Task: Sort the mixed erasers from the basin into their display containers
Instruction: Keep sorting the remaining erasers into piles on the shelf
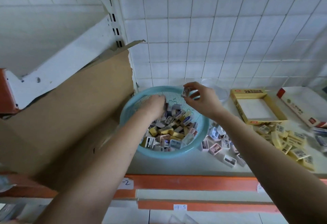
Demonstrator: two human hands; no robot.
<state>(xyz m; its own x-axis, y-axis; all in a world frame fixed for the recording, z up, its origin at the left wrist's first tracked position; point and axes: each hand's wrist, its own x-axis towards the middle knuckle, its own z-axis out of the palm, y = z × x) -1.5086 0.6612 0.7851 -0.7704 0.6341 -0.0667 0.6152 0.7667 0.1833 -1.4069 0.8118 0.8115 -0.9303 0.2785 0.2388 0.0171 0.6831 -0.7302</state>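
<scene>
eraser (186, 93) pinched by right fingers (194, 86) above basin (159, 153); left fingers (160, 99) inside, grip hidden.

One camera only, worn on the person's head and wide-angled, so the straight lines bow towards the edges. It faces forward and down over both forearms, close above the shelf (177, 165), with the basin (154, 88) near the middle, the tiled wall (212, 29) filling the top and a lower shelf's orange edge (203, 206) along the bottom.
</scene>
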